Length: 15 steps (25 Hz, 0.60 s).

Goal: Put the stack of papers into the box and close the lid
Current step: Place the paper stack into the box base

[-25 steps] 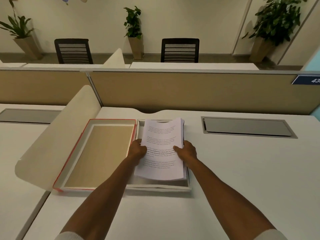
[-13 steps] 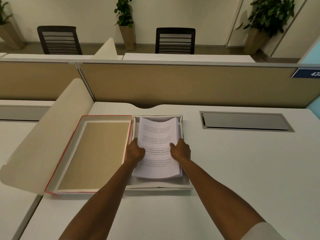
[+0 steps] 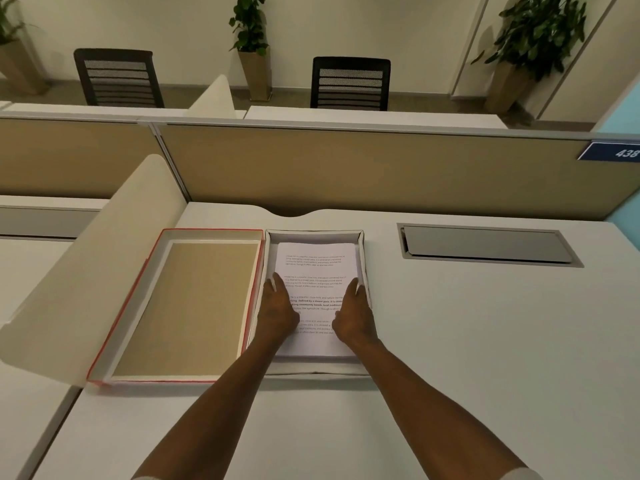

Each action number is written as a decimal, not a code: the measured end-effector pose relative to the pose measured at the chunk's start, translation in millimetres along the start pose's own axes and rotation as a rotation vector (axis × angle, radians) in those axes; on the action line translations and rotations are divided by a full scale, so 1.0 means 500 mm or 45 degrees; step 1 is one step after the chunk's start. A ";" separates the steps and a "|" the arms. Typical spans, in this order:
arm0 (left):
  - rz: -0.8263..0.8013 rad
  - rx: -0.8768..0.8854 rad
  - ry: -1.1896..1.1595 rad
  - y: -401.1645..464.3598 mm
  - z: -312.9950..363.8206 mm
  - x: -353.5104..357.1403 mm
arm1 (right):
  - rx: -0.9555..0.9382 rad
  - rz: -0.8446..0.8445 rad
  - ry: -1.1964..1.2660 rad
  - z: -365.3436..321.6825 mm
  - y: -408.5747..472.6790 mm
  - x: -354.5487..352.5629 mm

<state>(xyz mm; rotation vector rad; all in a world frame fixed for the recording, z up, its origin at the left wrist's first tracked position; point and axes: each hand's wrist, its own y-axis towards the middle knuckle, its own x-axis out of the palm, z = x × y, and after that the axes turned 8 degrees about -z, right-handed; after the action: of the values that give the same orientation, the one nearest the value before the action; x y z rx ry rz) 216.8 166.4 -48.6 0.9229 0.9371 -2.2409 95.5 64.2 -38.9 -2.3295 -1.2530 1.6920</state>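
Two flat, unclenched palms, left hand [image 3: 277, 311] and right hand [image 3: 354, 315], press the papers [image 3: 317, 268] level in the box [image 3: 316, 369], lid [image 3: 194, 306] waiting at nine o'clock.

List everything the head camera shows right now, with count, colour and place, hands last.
stack of papers: one, white with printed text, lying flat inside the box
box: one, white, open, centre of the desk
lid: one, red-edged with tan inside, lying open, touching the box's left side
desk: one, white, foreground
cable hatch: one, grey, set in the desk right of the box
partition: tan, behind the desk
number plate: one, blue, reads 438, right end of the partition
chairs: two, black, beyond the partition
potted plants: three, green, along the far wall
left hand: flat on the papers' left edge
right hand: flat on the papers' right edge
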 end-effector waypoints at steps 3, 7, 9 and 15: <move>0.128 0.095 0.143 -0.010 -0.011 0.013 | -0.151 0.108 -0.217 0.011 -0.010 0.025; 0.134 0.221 0.208 -0.024 -0.019 0.021 | -0.285 0.132 -0.315 0.034 -0.017 0.044; 0.139 0.243 0.211 -0.030 -0.017 0.018 | -0.291 0.141 -0.268 0.036 -0.021 0.041; 0.381 0.277 -0.223 -0.110 -0.048 -0.032 | -0.487 0.210 0.003 -0.012 -0.070 0.037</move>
<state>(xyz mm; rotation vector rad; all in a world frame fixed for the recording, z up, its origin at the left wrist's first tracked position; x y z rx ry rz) 198.3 221.8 -27.7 0.8768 0.4500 -2.1481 81.6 101.8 -35.9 -2.7125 -1.5425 1.6093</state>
